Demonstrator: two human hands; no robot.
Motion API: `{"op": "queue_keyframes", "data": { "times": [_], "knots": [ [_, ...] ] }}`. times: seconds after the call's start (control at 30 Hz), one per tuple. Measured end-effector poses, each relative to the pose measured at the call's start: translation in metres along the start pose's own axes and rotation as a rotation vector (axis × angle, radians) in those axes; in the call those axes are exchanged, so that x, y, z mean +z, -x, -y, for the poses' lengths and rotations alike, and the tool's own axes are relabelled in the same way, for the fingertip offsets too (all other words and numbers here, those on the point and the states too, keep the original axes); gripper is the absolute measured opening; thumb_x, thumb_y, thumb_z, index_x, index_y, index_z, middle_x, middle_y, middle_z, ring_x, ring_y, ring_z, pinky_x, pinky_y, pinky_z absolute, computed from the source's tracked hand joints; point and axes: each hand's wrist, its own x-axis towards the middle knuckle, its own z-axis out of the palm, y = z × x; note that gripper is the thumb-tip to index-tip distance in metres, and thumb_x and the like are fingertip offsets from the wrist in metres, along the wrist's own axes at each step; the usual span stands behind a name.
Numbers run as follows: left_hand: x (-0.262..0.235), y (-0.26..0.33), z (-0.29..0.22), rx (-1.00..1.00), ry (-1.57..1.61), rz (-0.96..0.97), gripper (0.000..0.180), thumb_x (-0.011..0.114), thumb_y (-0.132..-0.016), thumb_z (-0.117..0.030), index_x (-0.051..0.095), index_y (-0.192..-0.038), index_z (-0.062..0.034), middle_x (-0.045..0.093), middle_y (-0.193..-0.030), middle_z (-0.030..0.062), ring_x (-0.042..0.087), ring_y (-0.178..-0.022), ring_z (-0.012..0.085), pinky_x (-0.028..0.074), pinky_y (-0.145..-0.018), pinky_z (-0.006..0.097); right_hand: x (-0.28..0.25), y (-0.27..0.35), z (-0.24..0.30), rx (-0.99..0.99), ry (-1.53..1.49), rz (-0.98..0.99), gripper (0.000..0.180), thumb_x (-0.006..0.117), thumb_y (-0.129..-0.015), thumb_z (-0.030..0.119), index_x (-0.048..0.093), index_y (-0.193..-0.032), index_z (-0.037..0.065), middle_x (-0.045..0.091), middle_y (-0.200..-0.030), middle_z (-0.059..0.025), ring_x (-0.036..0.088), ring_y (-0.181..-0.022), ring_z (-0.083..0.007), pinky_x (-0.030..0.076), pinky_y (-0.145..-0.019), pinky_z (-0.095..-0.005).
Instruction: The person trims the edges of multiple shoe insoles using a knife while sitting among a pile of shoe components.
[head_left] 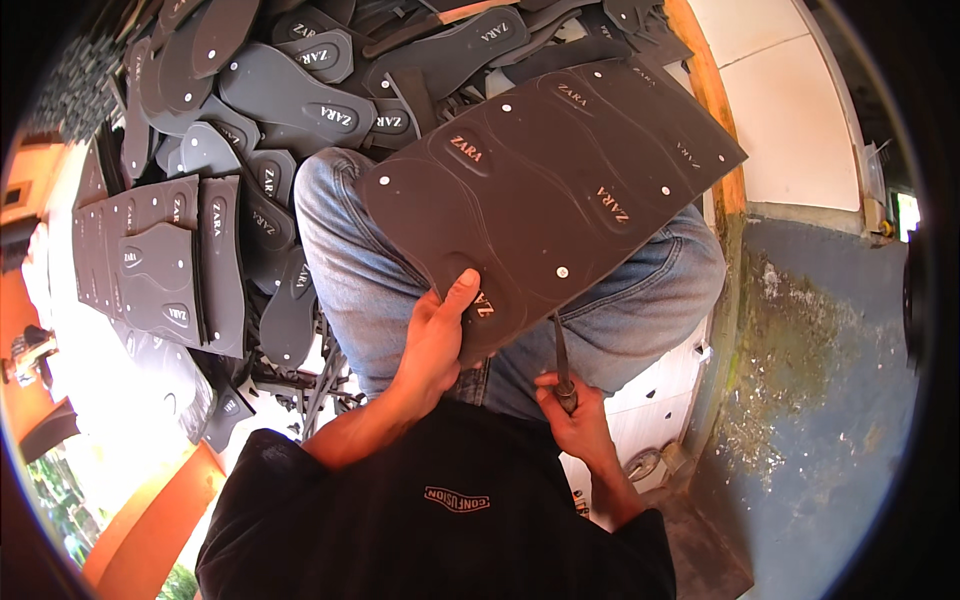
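Across my lap lies a dark grey foam sheet (545, 185), embossed with several sandal-sole outlines and dotted with small white round marks. My left hand (438, 330) grips its near left corner, thumb on top and the other fingers hidden beneath. Just below the sheet's near edge, my right hand (580, 415) is closed around the handle of a narrow-bladed knife (562, 355). The blade points away from me, and its tip is close to the edge; whether they touch I cannot tell.
A heap of loose cut soles (300, 95) spreads at the far left. More embossed sheets (150, 260) are stacked on the left, with a single sole on top. A wooden edge (715, 90) runs along the right, beside a lower grey-blue floor (810, 340) with mossy stains.
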Motion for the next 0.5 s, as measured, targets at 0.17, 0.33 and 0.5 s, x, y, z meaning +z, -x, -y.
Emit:
{"op": "queue_keyframes", "data": {
  "times": [0.17, 0.33, 0.5],
  "knots": [
    [-0.011, -0.008, 0.001, -0.040, -0.025, 0.008, 0.041, 0.058, -0.089, -0.042, 0.054, -0.099, -0.0020, 0.060, -0.068, 0.0058, 0.054, -0.043, 0.0138, 0.036, -0.030, 0.023, -0.006, 0.004, -0.005, 0.033, 0.122, 0.013, 0.012, 0.060, -0.081, 0.006, 0.063, -0.092, 0.003, 0.056, -0.056, -0.0082, 0.052, -0.048, -0.0130, 0.041, -0.049, -0.0279],
    [-0.004, -0.005, -0.002, -0.059, -0.034, -0.055, 0.039, 0.059, -0.088, -0.041, 0.056, -0.097, -0.0040, 0.060, -0.067, 0.0051, 0.055, -0.043, 0.0142, 0.036, -0.029, 0.023, -0.007, -0.001, -0.005, -0.018, 0.097, 0.003, 0.012, 0.058, -0.080, 0.004, 0.063, -0.091, 0.002, 0.052, -0.054, -0.0057, 0.049, -0.047, -0.0135, 0.039, -0.048, -0.0274],
    [-0.003, -0.002, -0.009, -0.099, -0.019, -0.066, 0.036, 0.058, -0.089, -0.040, 0.057, -0.095, -0.0048, 0.060, -0.067, 0.0052, 0.055, -0.043, 0.0139, 0.036, -0.029, 0.023, -0.005, -0.002, -0.005, 0.026, 0.071, 0.024, 0.010, 0.058, -0.081, 0.002, 0.062, -0.090, 0.002, 0.046, -0.053, 0.0039, 0.038, -0.050, -0.0029, 0.031, -0.046, -0.0228]
  ]
}}
